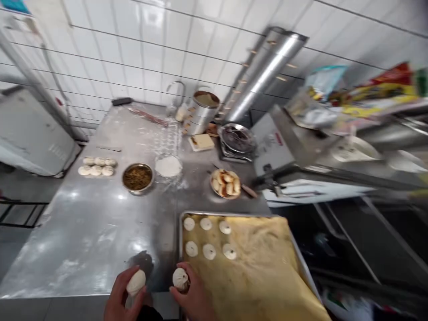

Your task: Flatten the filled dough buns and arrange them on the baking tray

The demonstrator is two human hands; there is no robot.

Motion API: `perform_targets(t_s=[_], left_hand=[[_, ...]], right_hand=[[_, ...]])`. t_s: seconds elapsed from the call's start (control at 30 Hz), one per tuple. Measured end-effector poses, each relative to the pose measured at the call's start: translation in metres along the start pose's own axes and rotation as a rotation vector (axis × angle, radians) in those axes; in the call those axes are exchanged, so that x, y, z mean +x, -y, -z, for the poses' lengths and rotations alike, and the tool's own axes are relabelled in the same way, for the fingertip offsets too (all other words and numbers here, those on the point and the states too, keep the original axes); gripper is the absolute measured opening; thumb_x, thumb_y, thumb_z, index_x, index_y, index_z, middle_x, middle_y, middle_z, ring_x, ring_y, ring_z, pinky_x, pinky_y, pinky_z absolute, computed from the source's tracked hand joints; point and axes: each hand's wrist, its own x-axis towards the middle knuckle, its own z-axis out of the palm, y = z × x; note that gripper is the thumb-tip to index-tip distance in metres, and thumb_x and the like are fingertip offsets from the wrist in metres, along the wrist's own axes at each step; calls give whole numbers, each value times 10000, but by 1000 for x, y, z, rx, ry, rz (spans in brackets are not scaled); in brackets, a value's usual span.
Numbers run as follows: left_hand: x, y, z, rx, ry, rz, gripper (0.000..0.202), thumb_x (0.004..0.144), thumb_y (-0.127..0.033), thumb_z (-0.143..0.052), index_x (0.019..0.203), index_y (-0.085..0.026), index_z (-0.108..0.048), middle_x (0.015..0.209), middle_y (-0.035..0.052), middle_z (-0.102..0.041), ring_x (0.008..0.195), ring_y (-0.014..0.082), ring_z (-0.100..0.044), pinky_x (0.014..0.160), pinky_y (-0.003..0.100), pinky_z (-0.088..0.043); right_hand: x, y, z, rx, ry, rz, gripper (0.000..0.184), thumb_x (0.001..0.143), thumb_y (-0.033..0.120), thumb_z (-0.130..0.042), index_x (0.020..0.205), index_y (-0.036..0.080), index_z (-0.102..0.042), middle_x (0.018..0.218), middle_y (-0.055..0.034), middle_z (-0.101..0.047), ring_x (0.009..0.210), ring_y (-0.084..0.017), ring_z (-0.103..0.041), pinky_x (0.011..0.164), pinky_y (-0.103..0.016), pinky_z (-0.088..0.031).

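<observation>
Left grip: my left hand (122, 296) curls its fingers round a bun (136, 282), held just above the near edge of the surface (83, 240).
Right grip: my right hand (194, 298) pinches a second bun (180, 278) between thumb and fingers, right at the near left corner of the tray (181, 232).
Tray: lined with a yellow sheet (261, 267); six buns (207, 238) sit in two rows of three at its far left, well apart from my right hand.
Further out: a bowl of dark filling (137, 177), a small pile of flour (168, 166), a cluster of dough pieces (96, 166) to the far left, and a dish of browned pieces (226, 183) beyond the tray.
Risk, right: I judge the soft bun could dent or lose its pleats if I pinch harder, and it could catch the tray rim as I hold it so close to the corner.
Risk, left: that bun hangs near the surface edge; a loosened hold could drop it off the front.
Hard to see: both wrists are cut off at the bottom; the right side is motion-blurred, so the machine and shelves there are unclear. I cannot tell whether the right bun touches the sheet.
</observation>
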Motion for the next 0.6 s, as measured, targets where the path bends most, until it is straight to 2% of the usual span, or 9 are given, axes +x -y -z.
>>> perform_targets(t_s=[0.07,0.13,0.2,0.23,0.33,0.4,0.47,0.6], left_hand=[[-20,-20,-52,164,188,-156,484,853,-480,-678,1281,-256,-651,1315,89,-688,1253,272,-655,1060,426,-596],[-45,-37,-109,323,352,-244,469,891,-358,-620,1349,-255,-620,1376,98,-668,1300,259,-640,1142,458,-557],[-71,-49,-164,461,448,-263,489,889,-266,-568,1376,-248,-604,1435,103,-632,1343,255,-613,1183,456,-529],[-82,-53,-189,525,473,-273,500,880,-233,-548,1378,-236,-604,1447,110,-621,1362,261,-596,1198,460,-513],[-104,-53,-246,682,517,-310,524,862,-191,-519,1379,-185,-603,1432,136,-614,1397,296,-543,1232,486,-455],[-109,-46,-268,744,506,-304,514,866,-187,-499,1368,-160,-604,1435,147,-600,1401,313,-519,1233,492,-432],[-111,-38,-279,782,459,-289,505,874,-185,-479,1362,-138,-601,1423,156,-597,1381,316,-518,1219,485,-429],[-115,-30,-288,857,423,-292,559,850,-133,-458,1395,-136,-586,1414,158,-604,1368,306,-524,1220,469,-413]], right_hand=[[-24,-51,69,-70,-95,-23,539,675,222,-678,1204,309,-622,1287,-58,-638,1235,-289,-608,1150,-493,-493],[-34,-96,128,-173,-151,7,537,728,193,-601,1261,249,-612,1290,-95,-628,1231,-283,-602,1143,-487,-495],[-35,-132,171,-265,-183,39,551,760,161,-547,1307,190,-607,1293,-122,-615,1227,-279,-588,1131,-482,-494],[-34,-146,186,-291,-192,52,545,764,148,-534,1302,174,-616,1284,-127,-615,1224,-280,-580,1126,-480,-493],[-29,-173,208,-296,-171,105,530,762,117,-524,1277,169,-635,1288,-122,-611,1243,-273,-557,1144,-458,-479],[-26,-182,211,-285,-135,141,537,766,105,-515,1285,179,-635,1314,-119,-600,1262,-267,-551,1161,-447,-473],[-25,-187,209,-304,-105,161,561,758,93,-519,1300,175,-636,1340,-129,-588,1278,-275,-547,1165,-447,-476],[-22,-193,209,-359,-79,188,613,737,76,-532,1335,166,-635,1367,-141,-582,1289,-288,-550,1153,-445,-496]])
